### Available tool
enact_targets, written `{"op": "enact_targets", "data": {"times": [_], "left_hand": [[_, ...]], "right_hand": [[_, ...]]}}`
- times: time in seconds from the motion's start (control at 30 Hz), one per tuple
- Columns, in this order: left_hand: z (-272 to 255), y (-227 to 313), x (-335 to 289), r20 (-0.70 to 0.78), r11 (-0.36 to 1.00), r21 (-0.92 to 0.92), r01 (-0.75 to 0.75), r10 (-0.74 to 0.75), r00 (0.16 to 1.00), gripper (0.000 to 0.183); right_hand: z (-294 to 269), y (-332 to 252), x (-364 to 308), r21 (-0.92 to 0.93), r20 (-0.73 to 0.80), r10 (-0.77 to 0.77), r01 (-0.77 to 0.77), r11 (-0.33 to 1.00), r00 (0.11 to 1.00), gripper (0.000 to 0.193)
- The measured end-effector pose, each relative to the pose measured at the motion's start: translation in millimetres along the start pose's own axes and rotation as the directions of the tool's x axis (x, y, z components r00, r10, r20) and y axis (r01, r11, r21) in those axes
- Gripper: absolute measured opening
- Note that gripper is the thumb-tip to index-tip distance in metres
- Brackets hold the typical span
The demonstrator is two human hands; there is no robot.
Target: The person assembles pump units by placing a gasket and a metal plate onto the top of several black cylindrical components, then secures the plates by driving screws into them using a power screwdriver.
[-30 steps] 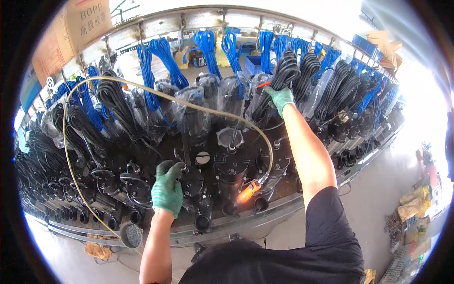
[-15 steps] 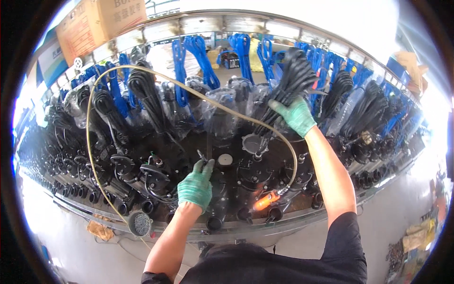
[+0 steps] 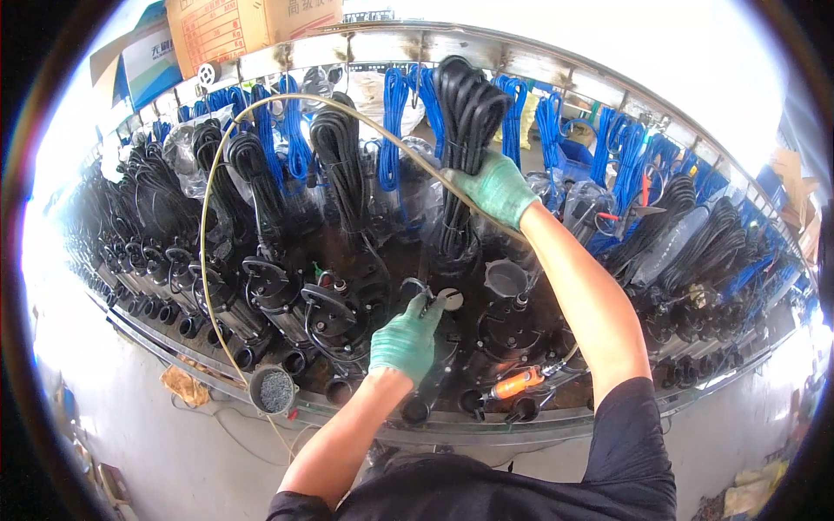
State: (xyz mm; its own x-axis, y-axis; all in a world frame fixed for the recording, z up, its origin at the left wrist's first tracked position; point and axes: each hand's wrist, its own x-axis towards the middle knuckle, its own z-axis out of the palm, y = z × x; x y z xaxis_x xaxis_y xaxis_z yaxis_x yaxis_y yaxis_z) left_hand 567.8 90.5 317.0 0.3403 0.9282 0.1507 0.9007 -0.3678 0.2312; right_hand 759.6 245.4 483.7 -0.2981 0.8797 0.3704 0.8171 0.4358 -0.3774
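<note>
My right hand [image 3: 497,189], in a green glove, is closed round a tied bundle of black cable [image 3: 469,108] and keeps it upright above the bench. Lower and to the left, my green-gloved left hand [image 3: 406,340] has its fingers bent together beside a small dark curved piece [image 3: 415,285]; what they hold is partly hidden. A pale round disc [image 3: 450,299] lies just beyond these fingertips. Right of it stand a black pump [image 3: 508,332] and a grey round cup [image 3: 506,278]. An orange air tool [image 3: 518,383] rests at the bench's near edge.
A yellowish hose [image 3: 205,234] arches across the bench. Rows of black pumps [image 3: 217,300] with cable bundles stand on both sides. Blue cables [image 3: 393,130] hang behind, below a metal rail [image 3: 382,45]. A bowl of small grey parts [image 3: 273,390] is at the front left. Cardboard boxes [image 3: 248,35] stand beyond.
My right hand has brought the black cable bundle leftward and more upright. My left hand has come a little closer to the pale disc. The whole view has shifted somewhat.
</note>
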Motion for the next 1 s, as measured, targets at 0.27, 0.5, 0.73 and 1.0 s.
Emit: {"op": "enact_targets", "data": {"times": [0.27, 0.5, 0.73, 1.0], "left_hand": [[-1, 2, 3, 0.009, 0.999, -0.036, -0.026, 0.026, 1.000, 0.071], [-2, 0, 4, 0.072, 1.000, -0.029, -0.002, 0.004, 0.997, 0.073], [-4, 3, 4, 0.038, 0.996, -0.093, -0.018, 0.021, 0.999, 0.071], [10, -42, -18, -0.297, 0.530, -0.827, -0.186, -0.131, 0.946, 0.052]], "right_hand": [[42, 20, 37, 0.055, 0.097, 0.017, -0.023, 0.998, 0.995, 0.047], [42, 10, 28, 0.041, 0.445, 0.300, -0.353, 0.935, 0.844, 0.059], [26, 0, 11, 0.008, 0.411, 0.257, -0.285, 0.958, 0.875, 0.072], [-13, -36, -115, 0.239, -0.513, 0.118, 0.009, 0.971, 0.850, 0.021]]}}
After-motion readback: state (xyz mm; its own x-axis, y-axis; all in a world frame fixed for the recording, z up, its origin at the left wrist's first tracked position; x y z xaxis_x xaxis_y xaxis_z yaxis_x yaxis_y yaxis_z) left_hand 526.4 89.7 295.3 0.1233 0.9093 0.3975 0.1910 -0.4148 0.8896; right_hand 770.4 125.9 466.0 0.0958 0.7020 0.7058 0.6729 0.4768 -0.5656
